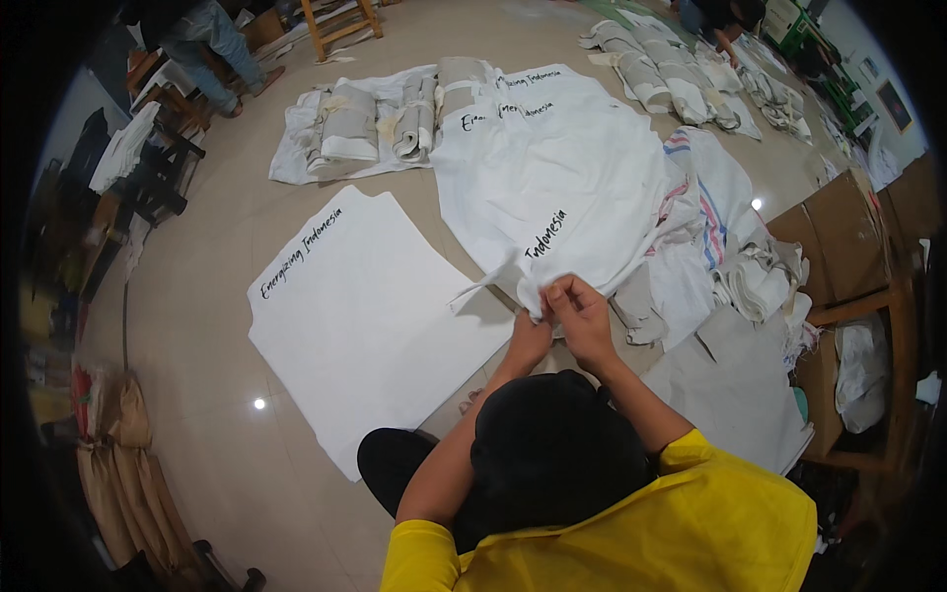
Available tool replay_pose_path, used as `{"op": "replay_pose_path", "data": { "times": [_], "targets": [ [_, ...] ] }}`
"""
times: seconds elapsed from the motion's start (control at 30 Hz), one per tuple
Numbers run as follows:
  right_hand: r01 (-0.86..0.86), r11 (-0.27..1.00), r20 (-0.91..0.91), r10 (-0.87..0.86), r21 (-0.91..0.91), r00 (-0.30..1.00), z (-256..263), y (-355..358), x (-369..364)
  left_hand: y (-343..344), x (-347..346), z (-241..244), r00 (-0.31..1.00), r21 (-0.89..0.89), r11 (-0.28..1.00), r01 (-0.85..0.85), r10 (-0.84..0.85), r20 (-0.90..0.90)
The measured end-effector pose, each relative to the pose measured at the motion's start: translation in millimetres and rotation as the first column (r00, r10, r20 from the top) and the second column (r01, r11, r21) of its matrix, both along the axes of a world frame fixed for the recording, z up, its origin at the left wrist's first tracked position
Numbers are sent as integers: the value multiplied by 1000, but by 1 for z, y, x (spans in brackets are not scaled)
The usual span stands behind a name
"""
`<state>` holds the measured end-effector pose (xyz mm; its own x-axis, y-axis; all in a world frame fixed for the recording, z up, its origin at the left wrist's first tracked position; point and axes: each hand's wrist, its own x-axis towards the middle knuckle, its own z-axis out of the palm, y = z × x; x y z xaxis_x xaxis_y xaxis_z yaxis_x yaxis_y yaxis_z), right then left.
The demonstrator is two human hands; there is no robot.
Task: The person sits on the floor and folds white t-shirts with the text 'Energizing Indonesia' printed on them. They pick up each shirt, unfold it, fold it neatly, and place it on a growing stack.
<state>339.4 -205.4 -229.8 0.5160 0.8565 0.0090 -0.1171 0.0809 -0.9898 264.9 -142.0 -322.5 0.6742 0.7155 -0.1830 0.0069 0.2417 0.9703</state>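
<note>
My left hand point(530, 342) and my right hand point(583, 320) meet at the near edge of a white fabric piece point(551, 174) with black printed lettering. Pinched between my right thumb and fingers is a bunched bit of this cloth. My left hand grips the same edge just below, its fingertips partly hidden. A folded flap of the cloth point(484, 287) sticks out to the left of my hands. Flat on the floor at the left lies a cut white fabric panel point(377, 318), shaped like a shirt body, with similar lettering along its upper left edge.
Fabric rolls point(348, 126) lie on a white sheet beyond; more rolls point(629, 66) lie at the far right. A striped woven sack point(710, 192), grey sheet point(729, 392) and cardboard box point(836, 237) stand right. Two people point(214, 44) point(721, 26) are farther off.
</note>
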Motion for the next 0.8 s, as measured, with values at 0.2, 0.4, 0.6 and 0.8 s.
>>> {"op": "replay_pose_path", "data": {
  "times": [0.2,0.4,0.6,0.8],
  "targets": [
    [-630,762,-682,383,-148,623,-59,-40,23,28,-20,74,997,-158,987,1,12,77],
    [165,979,-884,29,120,467,-83,-9,68,24,-26,98,976,-119,983,141,-118,181],
    [475,878,-777,-255,64,576,-127,-12,182,27,-55,143,973,-77,995,56,-38,226],
    [513,824,-725,-199,240,659,-38,-14,215,48,-112,156,823,-368,913,-178,343,452]
  ]
}}
